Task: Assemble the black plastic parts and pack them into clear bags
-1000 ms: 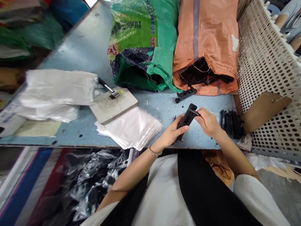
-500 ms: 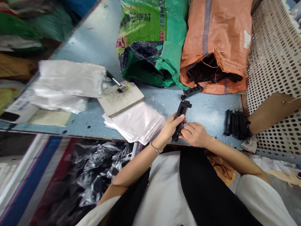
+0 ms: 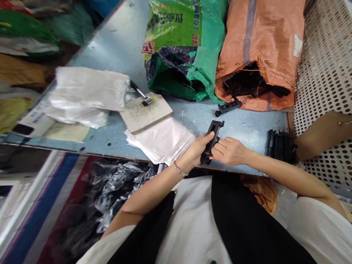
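My left hand (image 3: 197, 149), with a chain bracelet at its wrist, is closed around a long black plastic part (image 3: 216, 127) with a slot along its middle. The part is held slantwise over the table's front edge. At its right side my right hand (image 3: 231, 151) has its fingers curled in, the fingertips pinching at the part's edge. What lies between those fingertips is hidden. Beyond my hands lies a similar black part (image 3: 228, 106), just before the orange sack (image 3: 258, 33). Several more black parts (image 3: 281, 146) stand side by side on the right.
A green sack (image 3: 211, 69) lies open beside the orange one, which holds black parts. Left are white plastic bags (image 3: 90, 88), a hammer (image 3: 141, 93) on a board (image 3: 148, 115), and a white stack of sheets or bags (image 3: 165, 141). A perforated panel (image 3: 324, 55) bounds the right side.
The camera view has shifted slightly, so the table's things appear further right. My left hand still holds the black part, and my right fingers have turned a little at its edge.
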The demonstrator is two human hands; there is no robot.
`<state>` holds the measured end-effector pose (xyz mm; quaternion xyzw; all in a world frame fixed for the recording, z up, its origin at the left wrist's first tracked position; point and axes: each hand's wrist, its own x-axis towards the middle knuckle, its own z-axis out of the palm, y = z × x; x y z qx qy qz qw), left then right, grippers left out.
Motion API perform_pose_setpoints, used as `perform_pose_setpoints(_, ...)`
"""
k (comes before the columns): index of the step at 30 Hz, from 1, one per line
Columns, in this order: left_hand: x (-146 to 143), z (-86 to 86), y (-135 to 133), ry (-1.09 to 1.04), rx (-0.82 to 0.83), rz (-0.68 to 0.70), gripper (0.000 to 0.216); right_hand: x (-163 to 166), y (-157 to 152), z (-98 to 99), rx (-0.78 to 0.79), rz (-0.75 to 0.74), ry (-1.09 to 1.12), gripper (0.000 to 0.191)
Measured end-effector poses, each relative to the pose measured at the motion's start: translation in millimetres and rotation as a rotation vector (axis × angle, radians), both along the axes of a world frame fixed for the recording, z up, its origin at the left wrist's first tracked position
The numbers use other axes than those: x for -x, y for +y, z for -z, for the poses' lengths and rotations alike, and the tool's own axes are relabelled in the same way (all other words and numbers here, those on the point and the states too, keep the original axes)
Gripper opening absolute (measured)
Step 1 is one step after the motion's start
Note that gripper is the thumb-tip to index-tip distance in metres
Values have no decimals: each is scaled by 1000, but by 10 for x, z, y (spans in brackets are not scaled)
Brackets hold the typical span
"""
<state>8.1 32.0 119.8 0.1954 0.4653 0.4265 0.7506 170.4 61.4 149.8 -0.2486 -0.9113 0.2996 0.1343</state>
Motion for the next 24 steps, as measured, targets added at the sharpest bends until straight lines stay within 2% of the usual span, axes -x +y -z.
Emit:
perform_pose_setpoints(1,-21,4,-16,11,-12,-14,48,28,-19,28,112,56,47,48)
perform_pose_setpoints(3,-42,0,-54,125,-130,-145,49,81,-77,102,294,193,116,60)
perform_pose_setpoints(5,-31,-19,-79,254,-270,-294,53,99,-118,156,421,214,99,70)
perform_pose_setpoints(7,-2,-50,-80,272,-297,-316,52,71,-109,159,443,172,46,68)
perform_pose_setpoints(11,20,-109,-46,146,-196,-231,45,-7,-58,125,187,148,4,49)
perform_pose_setpoints(12,16,-108,-41,133,-193,-229,45,-8,-67,137,190,141,7,48)
perform_pose_setpoints(14,20,-62,-37,156,-224,-243,45,13,-98,191,298,134,22,51)
perform_pose_setpoints(16,63,64,-34,249,-291,-274,52,46,-76,261,437,95,-15,58)
perform_pose_setpoints(17,101,157,-30,318,-318,-284,56,57,-18,291,456,81,-61,59)
perform_pose_setpoints(19,189,384,-20,486,-323,-274,49,52,222,338,335,136,-181,50)
perform_pose_setpoints(21,250,626,-21,669,-306,-221,33,1,604,375,38,322,-282,34)
perform_pose_setpoints(22,260,736,-30,752,-324,-186,30,-41,822,395,-115,410,-326,34)
perform_pose_setpoints(24,232,908,-69,887,-421,-102,31,-139,1237,442,-296,466,-419,51)
